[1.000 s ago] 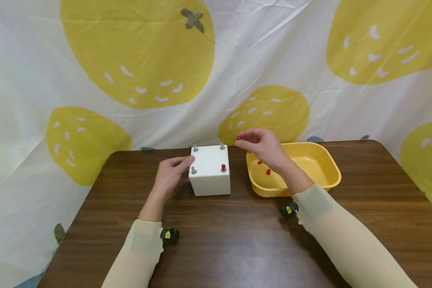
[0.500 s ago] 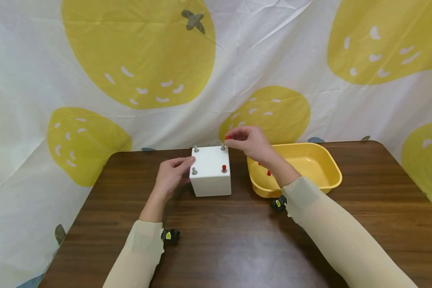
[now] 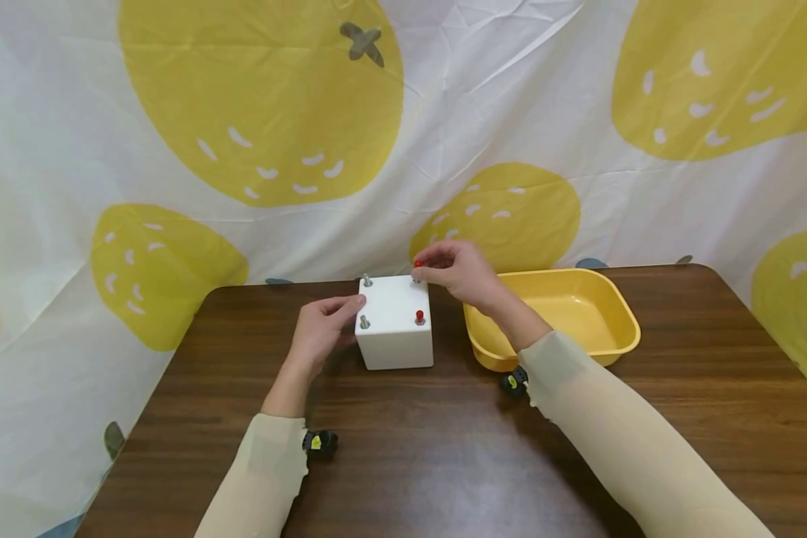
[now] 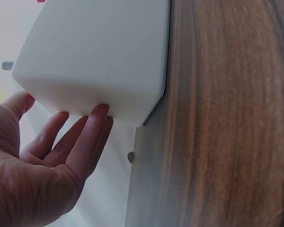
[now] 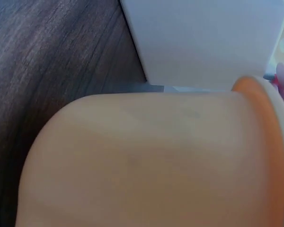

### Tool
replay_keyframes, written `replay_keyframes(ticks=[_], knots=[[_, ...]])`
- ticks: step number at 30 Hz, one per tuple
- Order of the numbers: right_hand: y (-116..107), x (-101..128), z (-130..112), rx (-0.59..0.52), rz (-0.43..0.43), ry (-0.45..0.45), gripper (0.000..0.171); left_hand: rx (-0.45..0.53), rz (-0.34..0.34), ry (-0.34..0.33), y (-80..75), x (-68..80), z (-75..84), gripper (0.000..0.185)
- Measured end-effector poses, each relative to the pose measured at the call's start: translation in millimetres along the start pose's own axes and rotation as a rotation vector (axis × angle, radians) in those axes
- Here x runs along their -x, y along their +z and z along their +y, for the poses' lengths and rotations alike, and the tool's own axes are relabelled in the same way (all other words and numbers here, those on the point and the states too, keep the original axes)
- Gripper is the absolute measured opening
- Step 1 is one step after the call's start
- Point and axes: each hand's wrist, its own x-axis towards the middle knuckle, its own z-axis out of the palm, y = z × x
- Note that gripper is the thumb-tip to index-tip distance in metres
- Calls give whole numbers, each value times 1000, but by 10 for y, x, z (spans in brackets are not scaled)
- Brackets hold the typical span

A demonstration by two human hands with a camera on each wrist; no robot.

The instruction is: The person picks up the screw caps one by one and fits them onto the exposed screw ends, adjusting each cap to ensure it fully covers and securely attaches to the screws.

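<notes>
Moved leftward from above the tray's rim a second ago, the right hand [image 3: 460,270] now sits at the block's far right corner, thumb and forefinger pinching a red cap [image 3: 418,264] right at the bolt there. That bolt is mostly hidden behind the fingers, so whether the cap is seated cannot be told. Unchanged, the left hand [image 3: 323,325] rests with fingers relaxed and nearly straight, their tips against the block's [image 3: 395,323] left face, as the left wrist view confirms [image 4: 47,156].

On the white block's top, a second red cap [image 3: 419,317] sits at 4 o'clock, with bare metal bolts at 8 o'clock [image 3: 363,322] and 11 o'clock [image 3: 368,281]. At 3 o'clock from the block stands a yellow tray [image 3: 605,336], close beside it but apart; the forearm covers the tray's left half.

Both things stand on a dark wood-grain tabletop [image 3: 430,463]. Behind it hangs a creased white cloth [image 3: 444,112] printed with large yellow fruit shapes.
</notes>
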Motion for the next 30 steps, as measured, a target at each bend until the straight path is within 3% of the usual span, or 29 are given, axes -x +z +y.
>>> replay_keyframes(ticks=[30], knots=[[44, -3, 37, 119, -9, 12, 23, 1, 9, 5, -11, -39, -4, 54]])
